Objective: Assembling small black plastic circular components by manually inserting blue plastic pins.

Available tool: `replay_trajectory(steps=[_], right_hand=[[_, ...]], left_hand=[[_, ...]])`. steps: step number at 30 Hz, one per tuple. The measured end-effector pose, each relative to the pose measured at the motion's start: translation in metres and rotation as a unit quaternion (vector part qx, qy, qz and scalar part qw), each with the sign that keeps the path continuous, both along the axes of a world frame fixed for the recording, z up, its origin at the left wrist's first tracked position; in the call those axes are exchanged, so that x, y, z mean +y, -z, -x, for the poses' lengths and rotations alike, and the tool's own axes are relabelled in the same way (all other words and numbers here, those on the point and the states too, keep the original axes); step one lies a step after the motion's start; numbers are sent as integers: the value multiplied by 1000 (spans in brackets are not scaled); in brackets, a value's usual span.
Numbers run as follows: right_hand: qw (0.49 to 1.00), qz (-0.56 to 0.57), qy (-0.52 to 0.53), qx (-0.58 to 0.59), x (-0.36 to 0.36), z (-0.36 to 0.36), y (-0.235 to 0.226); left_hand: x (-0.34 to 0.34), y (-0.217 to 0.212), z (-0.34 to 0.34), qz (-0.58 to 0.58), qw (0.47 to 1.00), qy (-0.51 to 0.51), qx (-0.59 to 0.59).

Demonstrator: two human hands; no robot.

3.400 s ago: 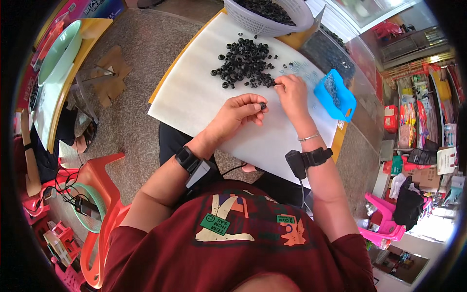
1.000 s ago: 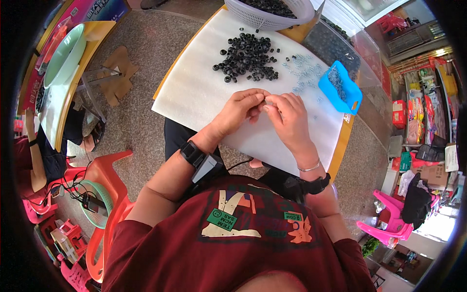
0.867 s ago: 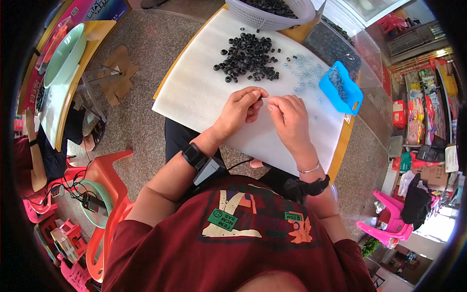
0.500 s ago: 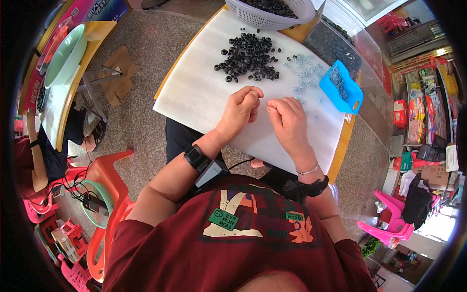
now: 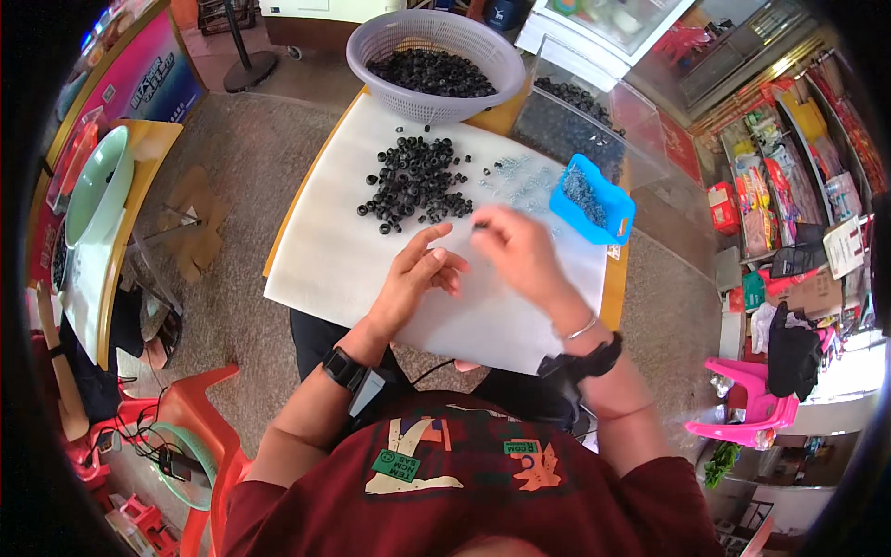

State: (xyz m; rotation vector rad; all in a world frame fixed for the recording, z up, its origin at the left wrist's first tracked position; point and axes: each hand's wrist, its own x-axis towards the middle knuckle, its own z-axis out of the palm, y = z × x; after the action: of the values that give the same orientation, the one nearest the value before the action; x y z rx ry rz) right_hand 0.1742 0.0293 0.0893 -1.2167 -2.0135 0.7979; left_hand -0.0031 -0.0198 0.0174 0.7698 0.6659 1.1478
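Observation:
My left hand (image 5: pixel 418 278) hovers over the near part of the white tabletop sheet (image 5: pixel 320 251), its fingers apart and nothing visible in them. Just right of it, my right hand (image 5: pixel 522 252) is somewhat blurred, with thumb and fingers pinched around a small black round piece (image 5: pixel 480 226). Beyond my hands lies a loose pile of small black round pieces (image 5: pixel 418 181), some with holes. To its right, small clear bluish pieces (image 5: pixel 520 181) are scattered on the sheet. More of these fill part of a blue plastic tray (image 5: pixel 620 200) at the right edge.
A grey-lilac plastic basket (image 5: pixel 436 104) holding many black pieces stands at the table's far end. Beside it is a clear bin (image 5: pixel 566 121) with more pieces. An orange chair (image 5: pixel 200 408) stands at left, near another table with a green basin (image 5: pixel 100 190) and a person's arm (image 5: pixel 65 381).
My hands have moved apart. The left fingers have spread; the right hand has gone toward the black pile and now pinches a black piece. The view has shifted, showing more of the far end.

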Motion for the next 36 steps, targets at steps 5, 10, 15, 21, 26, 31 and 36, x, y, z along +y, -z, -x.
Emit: replay_trajectory(steps=[5, 10, 15, 21, 26, 31, 36], right_hand=[[974, -129, 179, 46, 110, -50, -51], [955, -174, 240, 4, 164, -72, -57], [994, -105, 12, 3, 92, -24, 13], [981, -150, -55, -110, 62, 22, 54], [966, -195, -57, -160, 64, 35, 54], [960, -203, -56, -183, 65, 40, 56], [997, -68, -19, -30, 60, 34, 52]], left_hand=[[1, -4, 0, 27, 999, 4, -30], [3, 0, -2, 30, 998, 30, -42], [2, 2, 1, 18, 998, 50, -22], [4, 2, 0, 12, 998, 47, -32], [5, 2, 2, 14, 999, 41, -33], [6, 4, 1, 21, 998, 43, -46], [6, 9, -1, 35, 996, 2, -77]])
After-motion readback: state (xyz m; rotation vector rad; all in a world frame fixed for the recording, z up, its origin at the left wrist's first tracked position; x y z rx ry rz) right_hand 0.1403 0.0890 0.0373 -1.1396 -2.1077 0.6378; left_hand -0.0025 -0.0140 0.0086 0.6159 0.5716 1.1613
